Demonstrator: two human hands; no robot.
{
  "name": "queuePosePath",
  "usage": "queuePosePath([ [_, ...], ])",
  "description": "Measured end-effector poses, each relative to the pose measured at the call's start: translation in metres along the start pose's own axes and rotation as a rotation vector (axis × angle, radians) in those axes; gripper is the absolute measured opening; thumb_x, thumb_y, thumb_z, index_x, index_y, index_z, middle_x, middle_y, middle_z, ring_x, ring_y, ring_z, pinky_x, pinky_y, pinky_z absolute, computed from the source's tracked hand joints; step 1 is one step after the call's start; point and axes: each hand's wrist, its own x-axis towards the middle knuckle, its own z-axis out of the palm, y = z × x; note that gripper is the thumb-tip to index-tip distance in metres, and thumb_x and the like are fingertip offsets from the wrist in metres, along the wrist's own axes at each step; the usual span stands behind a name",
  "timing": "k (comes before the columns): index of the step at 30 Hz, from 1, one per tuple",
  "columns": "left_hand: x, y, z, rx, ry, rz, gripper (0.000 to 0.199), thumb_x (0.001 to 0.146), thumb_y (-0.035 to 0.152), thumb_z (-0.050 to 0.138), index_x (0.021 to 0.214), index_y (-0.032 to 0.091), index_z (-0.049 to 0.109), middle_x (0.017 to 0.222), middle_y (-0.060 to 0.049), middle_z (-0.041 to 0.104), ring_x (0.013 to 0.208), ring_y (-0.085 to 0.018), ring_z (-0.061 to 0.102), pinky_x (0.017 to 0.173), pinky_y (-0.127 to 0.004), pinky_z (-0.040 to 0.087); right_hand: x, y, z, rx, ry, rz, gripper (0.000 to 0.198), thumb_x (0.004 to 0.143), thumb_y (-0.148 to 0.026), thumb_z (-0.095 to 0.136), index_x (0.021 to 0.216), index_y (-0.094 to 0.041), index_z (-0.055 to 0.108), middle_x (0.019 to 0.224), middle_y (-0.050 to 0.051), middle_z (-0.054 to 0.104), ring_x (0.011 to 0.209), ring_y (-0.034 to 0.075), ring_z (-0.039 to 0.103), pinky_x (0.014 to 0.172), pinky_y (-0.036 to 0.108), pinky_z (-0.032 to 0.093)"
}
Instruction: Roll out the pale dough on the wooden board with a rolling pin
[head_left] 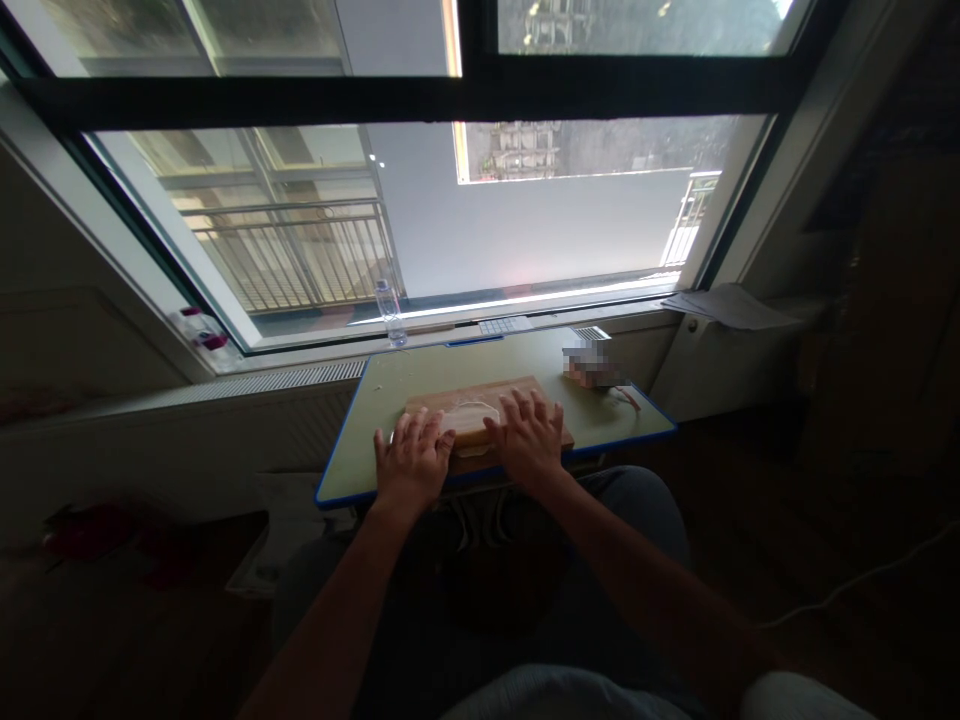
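A wooden rolling pin (472, 438) lies crosswise over a thin, pale sheet of dough (471, 413). Beneath them is a wooden board (517, 386) with a pale, floury-looking surface. My left hand (414, 455) rests on the pin's left part, fingers stretched forward and thumb pointing inward. On the right part lies my right hand (529, 435), its fingers spread and extended over the pin. Both palms press from above rather than wrap around it. The pin's ends are hidden under the hands, and a lip of dough shows on the near side.
The board sits on a small pale-green table (352, 440) with a blue edge. A blurred-out item (589, 362) lies at its back right. On the windowsill stand a clear bottle (390, 315) and a second bottle (202, 328) with a purple-red label. Papers (731, 308) lie at right.
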Motion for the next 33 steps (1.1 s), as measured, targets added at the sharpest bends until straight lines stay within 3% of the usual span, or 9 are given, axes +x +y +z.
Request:
queuePosePath([
  [6, -0.007, 0.004, 0.006, -0.038, 0.052, -0.032, 0.057, 0.113, 0.048, 0.038, 0.161, 0.027, 0.06, 0.17, -0.012, 0.053, 0.16, -0.037, 0.044, 0.133, -0.073, 0.024, -0.053, 0.009, 0.011, 0.03, 0.143, -0.089, 0.059, 0.115, -0.049, 0.043, 0.167, -0.021, 0.051, 0.176, 0.012, 0.044, 0.167, 0.035, 0.027, 0.134, 0.064, 0.007],
  [10, -0.012, -0.001, 0.009, -0.046, 0.051, -0.002, 0.059, 0.112, 0.051, 0.037, 0.164, 0.029, 0.056, 0.173, -0.011, 0.049, 0.161, -0.036, 0.042, 0.133, -0.074, 0.021, -0.062, 0.011, 0.005, 0.017, 0.085, -0.124, 0.069, 0.114, -0.059, 0.042, 0.17, -0.018, 0.045, 0.177, 0.014, 0.041, 0.168, 0.036, 0.025, 0.134, 0.064, 0.005],
  [15, 0.021, -0.006, -0.001, -0.004, -0.092, 0.007, 0.059, 0.113, 0.054, 0.033, 0.167, 0.037, 0.051, 0.178, -0.006, 0.043, 0.165, -0.033, 0.036, 0.134, -0.075, 0.014, -0.021, 0.007, -0.002, -0.02, -0.101, -0.095, 0.08, 0.113, -0.069, 0.033, 0.172, -0.015, 0.041, 0.179, 0.017, 0.036, 0.168, 0.037, 0.024, 0.134, 0.064, 0.006],
  [18, 0.052, -0.005, -0.003, 0.011, -0.14, 0.015, 0.062, 0.113, 0.055, 0.029, 0.167, 0.035, 0.05, 0.179, -0.008, 0.04, 0.166, -0.033, 0.034, 0.134, -0.074, 0.013, 0.013, 0.003, -0.003, -0.04, -0.209, -0.045, 0.082, 0.113, -0.07, 0.029, 0.173, -0.015, 0.039, 0.178, 0.018, 0.038, 0.168, 0.035, 0.025, 0.134, 0.063, 0.01],
  [23, 0.081, 0.0, 0.007, -0.002, -0.015, -0.063, 0.055, 0.113, 0.051, 0.031, 0.15, 0.033, 0.067, 0.167, -0.01, 0.057, 0.156, -0.032, 0.046, 0.134, -0.076, 0.011, 0.05, -0.002, -0.003, -0.035, -0.303, -0.019, 0.081, 0.114, -0.069, 0.023, 0.17, -0.013, 0.044, 0.175, 0.02, 0.042, 0.165, 0.038, 0.03, 0.132, 0.065, 0.015],
  [27, 0.069, 0.005, 0.011, -0.018, 0.044, -0.098, 0.054, 0.113, 0.051, 0.032, 0.145, 0.032, 0.071, 0.163, -0.011, 0.061, 0.153, -0.034, 0.048, 0.131, -0.078, 0.014, 0.045, -0.002, -0.002, -0.023, -0.283, -0.002, 0.081, 0.114, -0.069, 0.025, 0.171, -0.014, 0.042, 0.176, 0.019, 0.042, 0.165, 0.038, 0.029, 0.132, 0.065, 0.015],
  [33, 0.016, 0.005, 0.013, -0.028, 0.077, -0.039, 0.058, 0.113, 0.051, 0.034, 0.159, 0.029, 0.062, 0.17, -0.013, 0.054, 0.161, -0.036, 0.041, 0.133, -0.076, 0.017, 0.007, 0.0, -0.005, -0.036, -0.207, -0.015, 0.076, 0.115, -0.06, 0.029, 0.172, -0.011, 0.04, 0.177, 0.019, 0.04, 0.165, 0.036, 0.03, 0.133, 0.063, 0.015],
])
